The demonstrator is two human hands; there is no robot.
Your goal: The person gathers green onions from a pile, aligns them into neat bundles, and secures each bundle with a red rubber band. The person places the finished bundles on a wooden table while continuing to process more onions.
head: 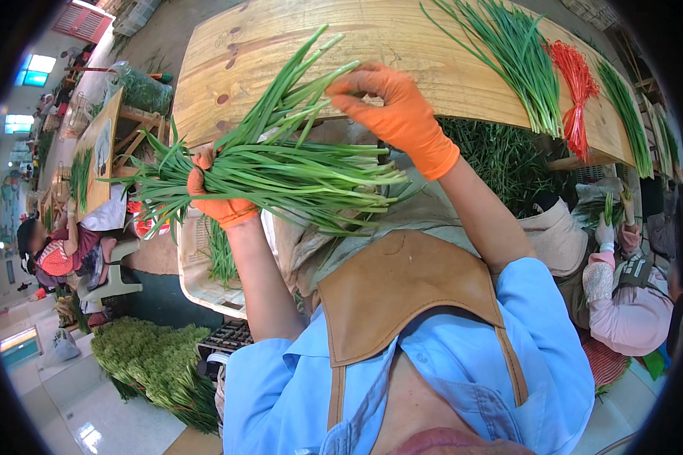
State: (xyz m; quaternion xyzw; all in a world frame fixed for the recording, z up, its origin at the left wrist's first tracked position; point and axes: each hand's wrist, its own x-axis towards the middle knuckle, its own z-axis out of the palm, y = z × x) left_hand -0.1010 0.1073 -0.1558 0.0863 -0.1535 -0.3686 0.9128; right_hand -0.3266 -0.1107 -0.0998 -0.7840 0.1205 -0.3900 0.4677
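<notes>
My left hand (219, 193), in an orange glove, grips a thick bunch of long flat green leaves with pale stem ends, which look like garlic chives (301, 176). Most of the stems point right, while a separate part of the bunch (284, 94) fans up and away over the table edge. At the pale ends of that upper part is my right hand (390, 111), also gloved in orange. Its fingertips are bent close to the stems; whether they pinch any is unclear.
Ahead stands a wooden table (262, 62) bearing a pile of chives (512, 62), red ties (576, 96) and another bundle (623, 114). Loose greens (495, 159) lie beneath it. A white plastic crate (196, 273) is at my left. Co-workers sit left (62, 250) and right (626, 296).
</notes>
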